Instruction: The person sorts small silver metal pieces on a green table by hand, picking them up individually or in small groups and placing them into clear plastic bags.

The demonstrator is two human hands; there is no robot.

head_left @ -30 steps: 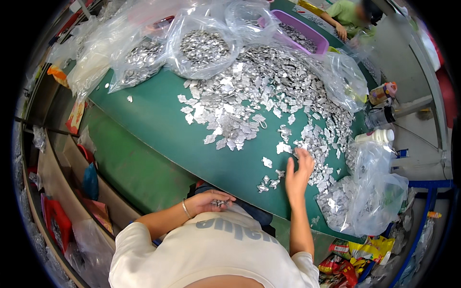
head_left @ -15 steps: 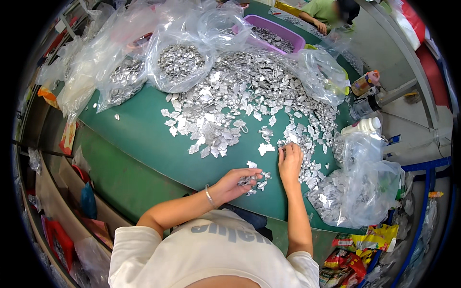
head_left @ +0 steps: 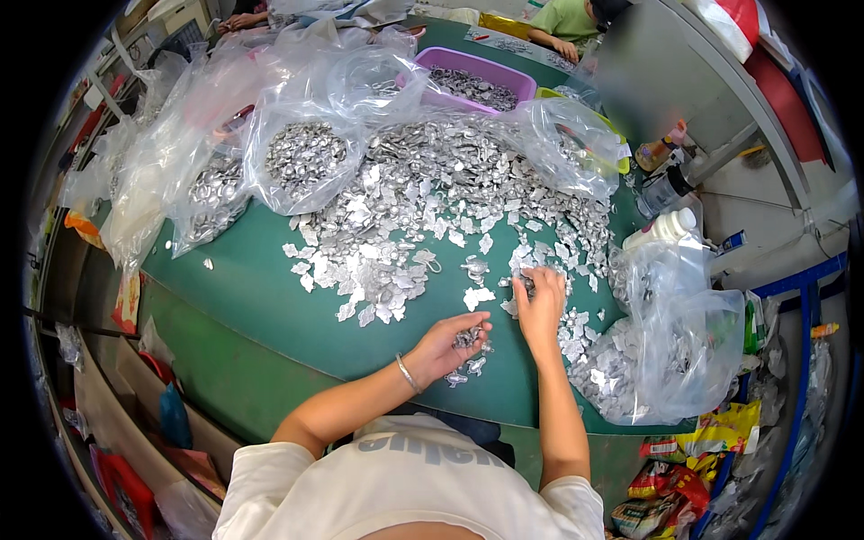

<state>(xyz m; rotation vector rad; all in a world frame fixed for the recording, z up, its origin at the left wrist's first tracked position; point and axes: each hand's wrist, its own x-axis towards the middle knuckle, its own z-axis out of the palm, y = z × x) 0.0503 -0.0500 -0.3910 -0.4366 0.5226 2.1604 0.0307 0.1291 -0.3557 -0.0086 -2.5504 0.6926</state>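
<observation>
Several small silver metal pieces are cupped in my left hand, its fingers curled around them and its thumb side turned to the right. Beside and below its fingertips, a few loose shaped pieces lie on the green table. My right hand reaches to the near edge of the scattered pieces, its thumb and fingers closed on a small silver metal piece; the fingers partly hide it. Left of that hand, a flat silver piece lies apart. Beyond both hands spreads a large heap of silver pieces.
Plastic bags of metal pieces stand at the far left, and another bag slumps at the right edge. A purple tub holds more pieces. Bottles line the right side. Across the table, a person in green sits.
The view has shifted, so the table sits lower and further left. My left fingers have drawn in around their pieces; the right hand has moved slightly further into the scattered pieces.
</observation>
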